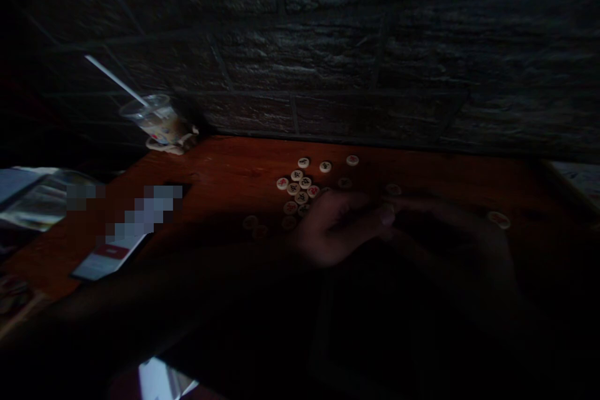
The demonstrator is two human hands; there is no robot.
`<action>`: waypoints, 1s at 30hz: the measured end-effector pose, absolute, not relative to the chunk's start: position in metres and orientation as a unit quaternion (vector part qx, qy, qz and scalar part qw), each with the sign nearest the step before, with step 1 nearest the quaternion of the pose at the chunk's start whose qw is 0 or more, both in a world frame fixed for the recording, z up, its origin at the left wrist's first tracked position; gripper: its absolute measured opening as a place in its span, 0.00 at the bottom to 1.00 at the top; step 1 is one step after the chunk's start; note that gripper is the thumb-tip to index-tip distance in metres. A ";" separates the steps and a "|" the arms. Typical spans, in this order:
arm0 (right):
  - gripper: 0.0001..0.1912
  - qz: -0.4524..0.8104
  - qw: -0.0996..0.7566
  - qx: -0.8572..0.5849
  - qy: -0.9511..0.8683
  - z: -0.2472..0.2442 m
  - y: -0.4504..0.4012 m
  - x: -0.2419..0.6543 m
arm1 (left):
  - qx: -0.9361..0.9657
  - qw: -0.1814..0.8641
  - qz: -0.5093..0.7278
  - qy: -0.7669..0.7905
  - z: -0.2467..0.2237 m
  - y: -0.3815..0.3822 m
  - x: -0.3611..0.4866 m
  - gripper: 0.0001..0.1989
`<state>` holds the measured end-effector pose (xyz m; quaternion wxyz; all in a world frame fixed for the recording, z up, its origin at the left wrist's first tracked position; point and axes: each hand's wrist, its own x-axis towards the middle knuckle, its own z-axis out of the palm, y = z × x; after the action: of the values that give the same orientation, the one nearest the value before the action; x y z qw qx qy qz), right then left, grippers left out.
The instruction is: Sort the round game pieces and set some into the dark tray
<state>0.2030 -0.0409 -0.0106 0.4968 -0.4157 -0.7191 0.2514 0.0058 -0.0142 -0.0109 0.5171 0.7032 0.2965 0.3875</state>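
Note:
Several round pale pieces with red or black characters lie on the wooden table (234,165), clustered around a black-marked piece (301,198). My left hand (335,228) is beside the cluster, its fingers curled and its thumb reaching right. Close to its thumb tip are the fingers of my right hand (450,231), which is very dark. Whatever lies between the fingertips is too dim to make out. One red-marked piece (352,160) sits apart near the wall, and another piece (499,220) lies by my right hand.
A plastic cup (162,122) with a white straw stands at the table's back left corner. A lit phone (107,256) lies at the left. The dark brick wall (328,62) borders the table's back edge. A white object (162,380) shows below the table.

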 end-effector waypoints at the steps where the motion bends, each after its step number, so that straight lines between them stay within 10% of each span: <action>1: 0.14 0.257 0.496 -0.416 -0.718 -0.010 -0.041 0.203 | 0.703 0.513 0.392 0.298 -0.010 -0.014 0.006 0.17; 30: 0.13 0.317 0.521 -0.375 -0.699 -0.008 -0.039 0.198 | 0.694 0.516 0.410 0.288 -0.010 -0.014 0.008 0.15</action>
<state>0.1982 -0.0393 -0.0081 0.5208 -0.3746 -0.6985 0.3169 0.0077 -0.0142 -0.0099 0.5164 0.6940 0.2884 0.4105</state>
